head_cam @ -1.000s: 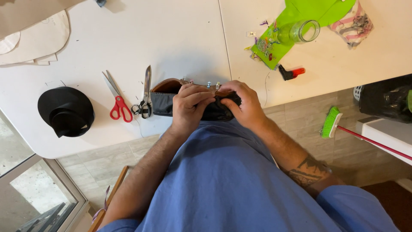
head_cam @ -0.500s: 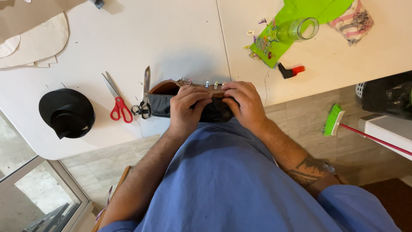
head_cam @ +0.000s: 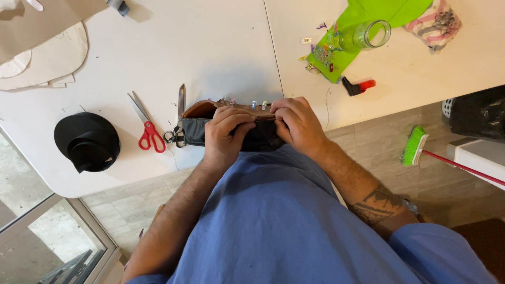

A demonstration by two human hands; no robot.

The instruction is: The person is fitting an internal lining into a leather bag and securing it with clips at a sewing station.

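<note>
I had both hands closed on the pouch (head_cam: pixel 197 126): left hand (head_cam: pixel 226 134) at its middle, right hand (head_cam: pixel 297 123) at its right end, long axis running left-right along the counter (head_cam: pixel 221 47) edge.

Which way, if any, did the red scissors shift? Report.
No. Red scissors lie as before between black roll and dark pouch gripped by left hand and right hand.

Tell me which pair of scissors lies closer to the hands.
The silver metal scissors, touching the dark fabric piece the left hand holds; the red-handled scissors lie farther left.
</note>
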